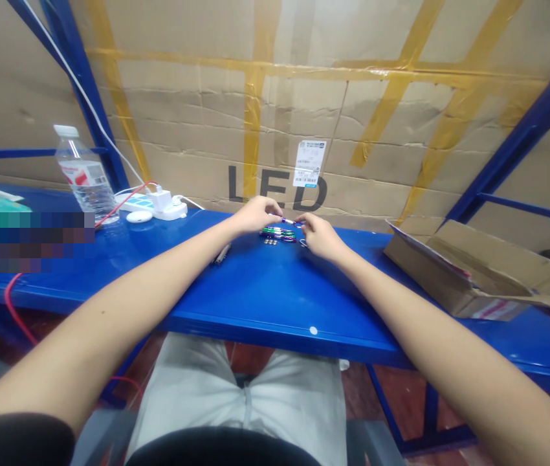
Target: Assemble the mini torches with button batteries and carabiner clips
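Both my arms reach far forward over a blue shelf table (275,291). My left hand (255,213) and my right hand (318,234) pinch the two ends of a small purple pen-like item (288,221), fingers closed on it. Just under it lies a small pile of similar green and purple items (278,233) with tiny metal parts (270,241) beside them. A dark pen-like item (221,254) lies by my left forearm.
A plastic water bottle (83,175) stands at the back left, next to a white power strip with charger (163,206) and a red cable (13,304). An open cardboard box (479,272) lies at the right. Taped cardboard forms the back wall.
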### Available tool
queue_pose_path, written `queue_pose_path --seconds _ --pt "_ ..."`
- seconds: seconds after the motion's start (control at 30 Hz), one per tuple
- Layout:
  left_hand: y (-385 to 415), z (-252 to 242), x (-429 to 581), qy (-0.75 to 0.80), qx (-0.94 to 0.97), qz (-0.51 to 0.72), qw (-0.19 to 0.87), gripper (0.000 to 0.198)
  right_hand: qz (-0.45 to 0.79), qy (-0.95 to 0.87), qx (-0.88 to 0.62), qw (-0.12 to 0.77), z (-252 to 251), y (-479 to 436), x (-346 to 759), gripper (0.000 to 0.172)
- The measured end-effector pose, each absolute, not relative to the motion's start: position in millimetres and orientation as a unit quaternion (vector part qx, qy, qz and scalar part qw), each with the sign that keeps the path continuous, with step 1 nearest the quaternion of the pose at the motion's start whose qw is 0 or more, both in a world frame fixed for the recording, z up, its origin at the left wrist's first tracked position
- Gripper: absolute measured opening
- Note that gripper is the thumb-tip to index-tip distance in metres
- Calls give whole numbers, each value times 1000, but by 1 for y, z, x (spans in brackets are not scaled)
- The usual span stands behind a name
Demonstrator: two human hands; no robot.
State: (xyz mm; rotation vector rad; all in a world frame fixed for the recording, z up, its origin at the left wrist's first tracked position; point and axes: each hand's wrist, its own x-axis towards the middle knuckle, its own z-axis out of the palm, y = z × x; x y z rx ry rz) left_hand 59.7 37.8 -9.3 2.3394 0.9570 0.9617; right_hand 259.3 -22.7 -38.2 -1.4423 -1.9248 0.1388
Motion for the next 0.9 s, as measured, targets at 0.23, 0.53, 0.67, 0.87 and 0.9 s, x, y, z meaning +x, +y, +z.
queue_pose_path --seconds 0.23,0.53,0.67,0.87,0.9 --pt "41 -7 55 293 820 378 314 9 138 -747 -538 365 -28 -33 261 26" --pt "27 -9 66 195 792 401 417 37 361 -706 -439 423 -31 -34 258 15" --pt "33 -10 62 186 685 396 582 68 291 -735 -469 393 -27 -39 256 14" --pt "41 -12 56 176 637 385 645 85 248 -757 -484 361 -24 -46 250 19" --pt "42 -12 56 177 634 386 646 86 244 -758 -486 359 -23 -47 250 19"
